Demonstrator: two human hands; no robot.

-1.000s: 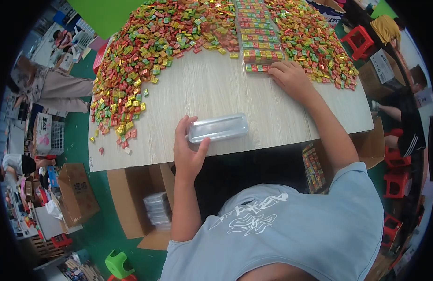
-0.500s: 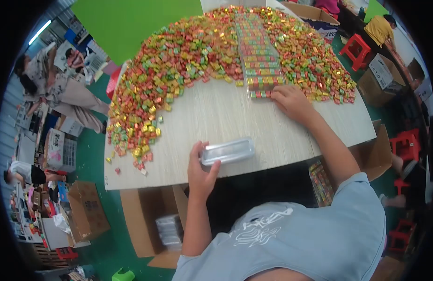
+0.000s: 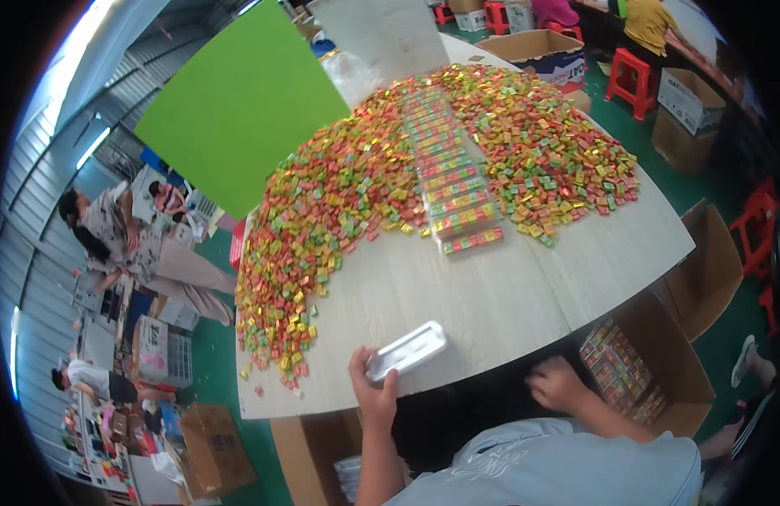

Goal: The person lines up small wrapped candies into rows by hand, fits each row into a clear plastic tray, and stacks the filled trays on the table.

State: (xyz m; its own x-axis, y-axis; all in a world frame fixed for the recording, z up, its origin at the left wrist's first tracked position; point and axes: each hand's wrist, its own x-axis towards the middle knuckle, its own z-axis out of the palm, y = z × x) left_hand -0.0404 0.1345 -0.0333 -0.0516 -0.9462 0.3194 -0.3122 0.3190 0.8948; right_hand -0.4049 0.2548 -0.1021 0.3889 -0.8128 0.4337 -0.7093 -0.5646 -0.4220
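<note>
My left hand (image 3: 375, 381) grips one end of a clear plastic tray (image 3: 408, 349) at the table's front edge, thumb on the near side and fingers on the far side. My right hand (image 3: 555, 384) is just below the front edge with its fingers curled; whether it holds anything is hidden. To its right, wrapped packs of candies (image 3: 618, 363) lie in a cardboard box (image 3: 681, 384). A long row of packed candies (image 3: 450, 181) runs up the middle of the table (image 3: 457, 295), with loose candies heaped on the left (image 3: 322, 202) and right (image 3: 542, 143).
A green board (image 3: 246, 110) rises behind the left heap. An open box (image 3: 322, 438) with clear trays (image 3: 348, 472) sits below the table at left. A person (image 3: 153, 244) stands far left. Red stools (image 3: 631, 82) and cartons (image 3: 689, 114) are at right.
My right hand has left the near end of the packed row and come down below the table's front edge. The left hand still holds the tray, now tilted more. The view has tipped upward.
</note>
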